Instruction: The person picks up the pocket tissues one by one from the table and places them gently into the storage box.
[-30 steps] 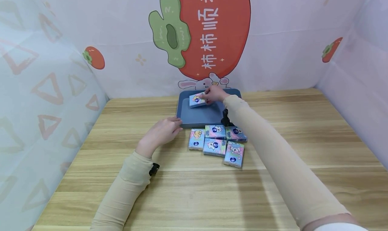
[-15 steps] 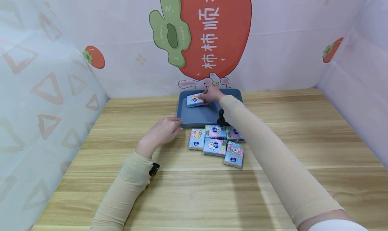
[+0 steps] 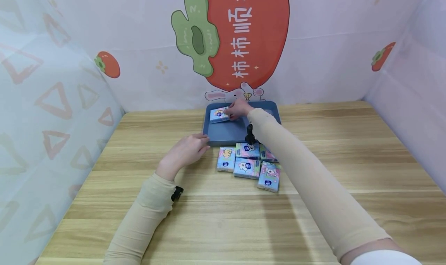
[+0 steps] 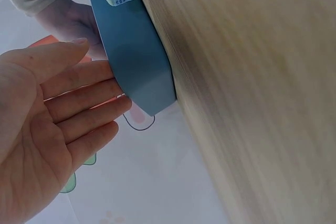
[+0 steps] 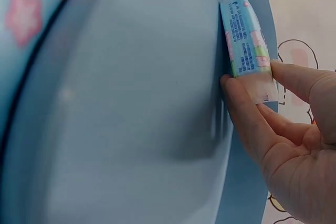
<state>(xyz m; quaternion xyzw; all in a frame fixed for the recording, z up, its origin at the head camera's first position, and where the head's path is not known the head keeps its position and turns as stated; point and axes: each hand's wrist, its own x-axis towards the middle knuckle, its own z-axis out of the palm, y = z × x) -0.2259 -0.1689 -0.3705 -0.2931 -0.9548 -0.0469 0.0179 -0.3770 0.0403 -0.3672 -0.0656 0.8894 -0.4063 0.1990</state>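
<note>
My right hand (image 3: 239,109) pinches a small blue pack of pocket tissues (image 3: 217,114) by its right end, inside a blue-grey tray (image 3: 223,133). The pack lies near the tray's back left corner. Seen from the right wrist, the thumb is on one side of the tissue pack (image 5: 244,40) and the fingers are on the other. My left hand (image 3: 186,153) is at the tray's front left corner. In the left wrist view, the fingers of my left hand (image 4: 58,114) are nearly straight, their tips against the tray's wall (image 4: 142,66).
Several more tissue packs, such as a yellow-figured pack (image 3: 226,159) and a pink-figured pack (image 3: 269,176), lie on the wooden table (image 3: 216,222) in front of the tray. My right forearm (image 3: 313,183) partly covers one pack. A printed cloth backdrop (image 3: 146,64) stands behind.
My right hand has shifted left with the tissue pack, taking it closer to the tray's left wall. My left hand has stayed at the tray's corner.
</note>
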